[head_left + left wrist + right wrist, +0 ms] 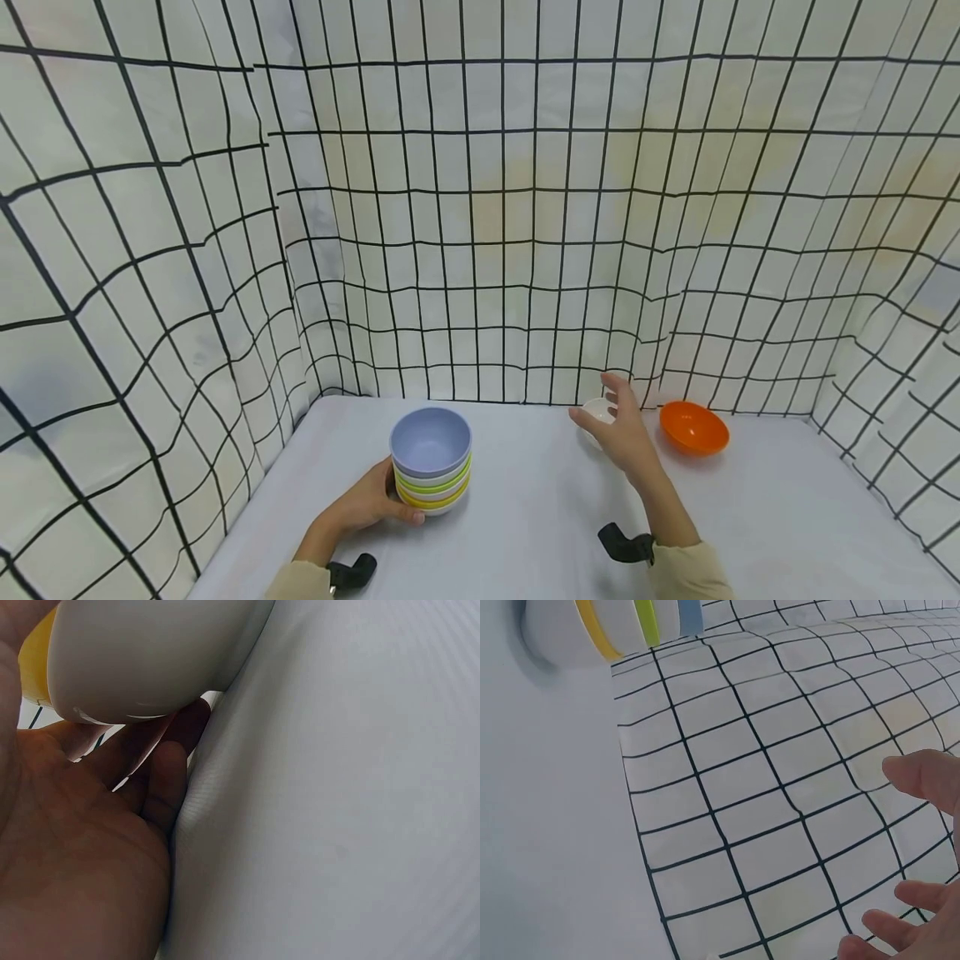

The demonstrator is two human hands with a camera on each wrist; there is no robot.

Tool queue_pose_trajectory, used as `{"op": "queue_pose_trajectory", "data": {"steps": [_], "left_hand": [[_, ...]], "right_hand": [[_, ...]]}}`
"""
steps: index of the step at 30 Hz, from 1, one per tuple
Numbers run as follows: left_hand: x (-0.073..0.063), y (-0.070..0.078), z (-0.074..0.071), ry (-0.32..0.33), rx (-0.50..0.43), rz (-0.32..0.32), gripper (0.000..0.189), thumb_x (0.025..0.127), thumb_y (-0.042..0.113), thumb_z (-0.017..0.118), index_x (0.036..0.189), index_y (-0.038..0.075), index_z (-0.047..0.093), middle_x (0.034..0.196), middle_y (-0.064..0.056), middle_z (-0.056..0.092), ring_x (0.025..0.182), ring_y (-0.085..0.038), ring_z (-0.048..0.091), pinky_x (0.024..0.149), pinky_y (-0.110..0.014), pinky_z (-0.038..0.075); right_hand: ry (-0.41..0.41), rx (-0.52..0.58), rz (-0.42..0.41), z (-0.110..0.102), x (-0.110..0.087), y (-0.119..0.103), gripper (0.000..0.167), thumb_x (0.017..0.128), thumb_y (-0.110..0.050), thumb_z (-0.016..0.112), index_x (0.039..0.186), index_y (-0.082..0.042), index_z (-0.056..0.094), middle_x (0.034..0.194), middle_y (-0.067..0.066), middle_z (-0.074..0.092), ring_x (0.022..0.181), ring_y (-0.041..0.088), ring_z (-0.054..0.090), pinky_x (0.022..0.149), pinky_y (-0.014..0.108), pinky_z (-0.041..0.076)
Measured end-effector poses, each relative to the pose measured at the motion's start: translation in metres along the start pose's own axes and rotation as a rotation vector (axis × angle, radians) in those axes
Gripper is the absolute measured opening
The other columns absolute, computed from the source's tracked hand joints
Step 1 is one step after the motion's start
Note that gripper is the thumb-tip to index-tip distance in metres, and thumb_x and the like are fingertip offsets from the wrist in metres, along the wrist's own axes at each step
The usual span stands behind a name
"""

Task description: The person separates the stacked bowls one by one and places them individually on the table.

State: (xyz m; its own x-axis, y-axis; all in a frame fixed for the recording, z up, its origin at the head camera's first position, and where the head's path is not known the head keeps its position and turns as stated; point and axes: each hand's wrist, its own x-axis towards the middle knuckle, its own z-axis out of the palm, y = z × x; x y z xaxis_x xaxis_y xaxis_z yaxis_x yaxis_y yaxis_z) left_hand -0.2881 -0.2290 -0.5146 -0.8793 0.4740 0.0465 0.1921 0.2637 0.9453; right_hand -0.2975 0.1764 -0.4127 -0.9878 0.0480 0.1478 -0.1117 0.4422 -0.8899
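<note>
A stack of nested bowls, blue on top with white, green and yellow rims below, stands on the left part of the table. My left hand holds it low on its left side, thumb in front and the other fingers reaching behind. Close up in the left wrist view, the white base of the stack sits against the palm side of the fingers. My right hand is spread over a small white bowl, which it partly hides. In the right wrist view, its thumb and fingers stand apart with nothing between them.
An orange bowl rests tilted just right of the right hand. The white table ends at a wall of white cloth with a black grid, which also rises on both sides. Dark wrist mounts stick out from both wrists.
</note>
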Motion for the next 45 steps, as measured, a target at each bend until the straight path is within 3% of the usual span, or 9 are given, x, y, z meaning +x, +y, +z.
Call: {"op": "queue_pose_trajectory", "data": {"steps": [11, 19, 27, 35, 39, 45], "left_hand": [[0.0, 0.0, 0.0, -0.001, 0.008, 0.001, 0.104, 0.073, 0.016, 0.093, 0.157, 0.013, 0.032, 0.151, -0.011, 0.052, 0.141, -0.032, 0.046, 0.12, -0.052, 0.029], [-0.002, -0.001, 0.0, -0.01, 0.013, -0.008, 0.103, 0.074, 0.016, 0.092, 0.157, 0.014, 0.032, 0.151, -0.01, 0.052, 0.137, -0.017, 0.051, 0.114, -0.025, 0.036], [-0.001, -0.001, 0.0, -0.009, 0.013, 0.008, 0.101, 0.074, 0.017, 0.092, 0.157, 0.014, 0.033, 0.15, -0.01, 0.053, 0.139, -0.029, 0.049, 0.118, -0.048, 0.033], [0.0, -0.002, 0.0, -0.012, -0.002, 0.013, 0.1, 0.075, 0.016, 0.092, 0.156, 0.015, 0.034, 0.149, -0.01, 0.053, 0.137, -0.03, 0.049, 0.117, -0.05, 0.034], [0.0, -0.004, -0.001, -0.021, 0.0, 0.029, 0.1, 0.075, 0.017, 0.091, 0.156, 0.016, 0.034, 0.149, -0.01, 0.053, 0.134, -0.023, 0.053, 0.114, -0.037, 0.039], [-0.001, -0.006, -0.002, -0.028, -0.006, 0.038, 0.099, 0.076, 0.016, 0.091, 0.156, 0.016, 0.034, 0.149, -0.011, 0.053, 0.13, -0.013, 0.056, 0.106, -0.016, 0.042]], "right_hand": [[-0.121, 0.045, -0.128, 0.025, -0.017, -0.019, 0.084, 0.091, -0.033, 0.078, 0.157, -0.016, 0.029, 0.164, 0.011, 0.032, 0.148, 0.042, 0.034, 0.117, 0.062, 0.038], [-0.197, 0.066, -0.197, 0.055, -0.03, -0.024, 0.082, 0.088, -0.034, 0.08, 0.155, -0.018, 0.037, 0.16, 0.01, 0.041, 0.145, 0.038, 0.041, 0.115, 0.061, 0.041], [-0.346, 0.1, -0.253, 0.087, -0.039, -0.022, 0.08, 0.088, -0.035, 0.08, 0.154, -0.021, 0.037, 0.159, 0.008, 0.042, 0.146, 0.032, 0.042, 0.119, 0.059, 0.036], [-0.465, 0.097, -0.301, 0.114, -0.047, -0.015, 0.079, 0.089, -0.034, 0.078, 0.156, -0.025, 0.037, 0.159, 0.001, 0.04, 0.145, 0.031, 0.039, 0.117, 0.061, 0.036], [-0.494, 0.097, -0.339, 0.122, -0.048, -0.011, 0.074, 0.092, -0.036, 0.075, 0.155, -0.027, 0.039, 0.156, 0.0, 0.041, 0.143, 0.034, 0.039, 0.115, 0.062, 0.037], [-0.496, 0.102, -0.318, 0.126, -0.051, -0.011, 0.071, 0.092, -0.038, 0.074, 0.153, -0.029, 0.04, 0.157, 0.001, 0.04, 0.144, 0.035, 0.039, 0.116, 0.063, 0.036]]}}
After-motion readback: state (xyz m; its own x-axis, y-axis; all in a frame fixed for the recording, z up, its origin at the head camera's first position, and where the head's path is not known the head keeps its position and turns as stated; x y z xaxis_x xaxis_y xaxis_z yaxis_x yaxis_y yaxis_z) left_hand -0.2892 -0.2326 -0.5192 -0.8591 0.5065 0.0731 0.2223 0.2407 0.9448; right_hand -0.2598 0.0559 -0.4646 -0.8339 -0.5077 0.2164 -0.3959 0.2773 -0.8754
